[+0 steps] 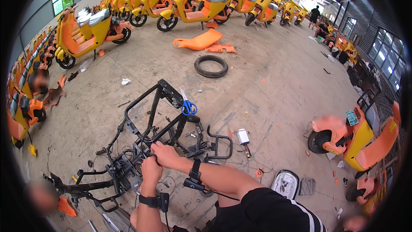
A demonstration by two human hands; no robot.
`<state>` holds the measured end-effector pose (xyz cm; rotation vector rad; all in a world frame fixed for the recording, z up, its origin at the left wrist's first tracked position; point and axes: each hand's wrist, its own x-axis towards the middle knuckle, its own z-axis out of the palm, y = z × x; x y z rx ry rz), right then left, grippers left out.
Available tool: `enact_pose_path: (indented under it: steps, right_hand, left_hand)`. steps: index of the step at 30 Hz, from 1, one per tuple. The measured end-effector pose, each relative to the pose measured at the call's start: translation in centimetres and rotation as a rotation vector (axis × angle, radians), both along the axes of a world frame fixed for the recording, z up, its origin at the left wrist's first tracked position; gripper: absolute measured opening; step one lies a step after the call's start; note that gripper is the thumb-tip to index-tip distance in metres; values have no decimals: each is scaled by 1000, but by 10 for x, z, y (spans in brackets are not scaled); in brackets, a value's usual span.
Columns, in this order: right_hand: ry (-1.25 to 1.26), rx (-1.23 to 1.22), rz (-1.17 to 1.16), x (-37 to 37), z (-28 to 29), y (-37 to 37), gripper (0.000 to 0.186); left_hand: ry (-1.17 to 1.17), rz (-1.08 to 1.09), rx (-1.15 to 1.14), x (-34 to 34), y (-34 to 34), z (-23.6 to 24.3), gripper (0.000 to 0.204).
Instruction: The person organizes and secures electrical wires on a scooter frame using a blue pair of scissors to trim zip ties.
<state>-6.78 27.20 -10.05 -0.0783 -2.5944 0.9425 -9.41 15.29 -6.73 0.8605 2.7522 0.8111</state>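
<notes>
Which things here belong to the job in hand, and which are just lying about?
Seemingly part of the job:
Black metal frame, with the left hand and right hand at it
Blue-handled scissors, resting on the frame

Probably just lying about:
Black tyre
Large orange panel
White scrap

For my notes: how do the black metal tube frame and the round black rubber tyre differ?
The frame is angular and branching; the tyre is a plain ring. The frame looks larger than the tyre. The left hand and right hand are at the frame; the tyre lies untouched. Both are black.
</notes>
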Motion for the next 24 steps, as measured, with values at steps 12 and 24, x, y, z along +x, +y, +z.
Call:
enact_pose_path:
  steps: [12,24]
  right_hand:
    - [-35,-3,-69,-3,-3,-2,17]
    - [-13,-84,-36,6,15,0,20]
  left_hand:
    - [30,-19,-26,3,5,10,11]
    - [-9,-49,33,5,-2,10,8]
